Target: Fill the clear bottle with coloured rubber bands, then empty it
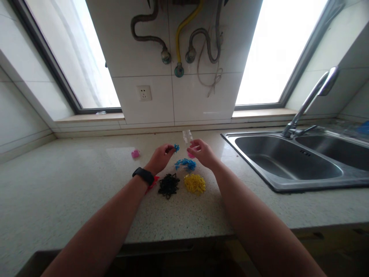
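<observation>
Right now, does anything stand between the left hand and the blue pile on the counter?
Nothing visible does: the gap from the left hand to the blue pile looks clear. The black pile and yellow pile lie nearer the person, outside it.

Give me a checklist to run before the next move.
1. Left hand pinches blue bits: ok.
2. Right hand firmly grips the clear container: cannot tell; the fingers are at its lower end.
3. Black pile and yellow pile lie apart: ok.
4. Red pile fully in sight: not ok, the left wrist partly covers it.
5. Pink thing by the right hand is held: cannot tell.
</observation>
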A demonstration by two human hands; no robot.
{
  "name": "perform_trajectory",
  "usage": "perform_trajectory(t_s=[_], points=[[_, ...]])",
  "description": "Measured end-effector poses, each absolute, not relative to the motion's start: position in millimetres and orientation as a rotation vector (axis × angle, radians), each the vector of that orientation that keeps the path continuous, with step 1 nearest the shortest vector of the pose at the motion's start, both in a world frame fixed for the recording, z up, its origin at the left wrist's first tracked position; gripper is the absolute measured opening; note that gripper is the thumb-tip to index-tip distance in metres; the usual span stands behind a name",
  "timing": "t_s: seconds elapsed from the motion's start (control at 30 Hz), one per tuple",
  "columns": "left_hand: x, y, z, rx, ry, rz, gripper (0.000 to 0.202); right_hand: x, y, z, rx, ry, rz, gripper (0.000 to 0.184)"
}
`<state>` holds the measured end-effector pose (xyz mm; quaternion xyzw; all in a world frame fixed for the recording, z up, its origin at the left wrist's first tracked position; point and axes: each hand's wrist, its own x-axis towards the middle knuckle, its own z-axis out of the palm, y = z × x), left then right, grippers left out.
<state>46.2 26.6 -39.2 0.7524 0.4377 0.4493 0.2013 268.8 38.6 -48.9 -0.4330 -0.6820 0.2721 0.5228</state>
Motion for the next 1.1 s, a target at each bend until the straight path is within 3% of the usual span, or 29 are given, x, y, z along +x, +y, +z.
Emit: perform_trajectory(t_s=[0.57, 1.1], points=[[71.3, 52.1, 41.7, 1.865, 0.933, 1.468, 0.026, 262.6, 30.7, -49.8, -0.998, -1.656, 0.794, 0.037], [79.4, 69.5, 30.5, 2.013, 0.859, 1.410, 0.029, 259.3, 28.6, -45.4, -0.944, -1.622, 0.788, 0.037]])
